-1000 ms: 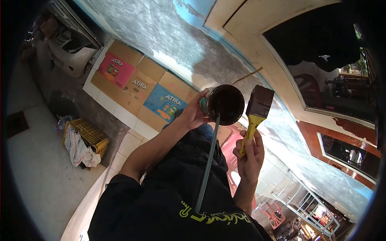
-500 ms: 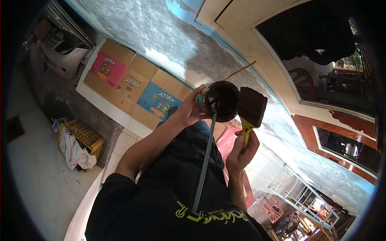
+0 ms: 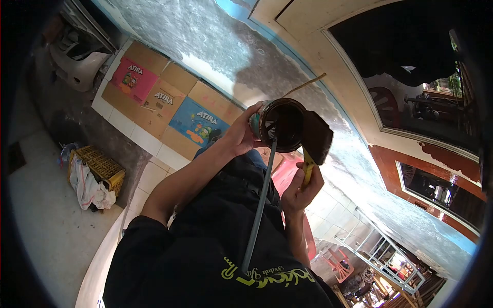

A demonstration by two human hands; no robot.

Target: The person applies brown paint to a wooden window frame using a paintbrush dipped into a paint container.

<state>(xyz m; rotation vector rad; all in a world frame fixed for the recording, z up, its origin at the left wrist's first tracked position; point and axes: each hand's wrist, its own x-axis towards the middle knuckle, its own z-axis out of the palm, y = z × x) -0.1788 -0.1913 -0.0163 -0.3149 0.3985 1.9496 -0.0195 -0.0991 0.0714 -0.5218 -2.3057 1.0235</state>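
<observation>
My left hand (image 3: 243, 131) grips a round can (image 3: 295, 114) by its side, with the dark, stained inside facing the camera. A long grey rod (image 3: 259, 215) leans out of the can mouth and down across the black shirt. In my right hand (image 3: 303, 191) is the yellow handle of a wide brush (image 3: 317, 137) whose head is coated dark brown. The brush head touches or overlaps the right rim of the can. A thin stick (image 3: 304, 84) shows behind the can's upper edge.
Flattened cardboard (image 3: 169, 100) lies along the patchy blue-grey wall (image 3: 179, 25). A yellow basket (image 3: 97, 164) with white cloth is at the left. Windows (image 3: 405, 66) are at upper right. Behind my right hand is a pink chair (image 3: 284, 172); a metal frame (image 3: 377, 251) stands lower right.
My right hand has moved slightly left, bringing the brush against or over the can's right rim. The brush has turned somewhat. The whole view has shifted a little.
</observation>
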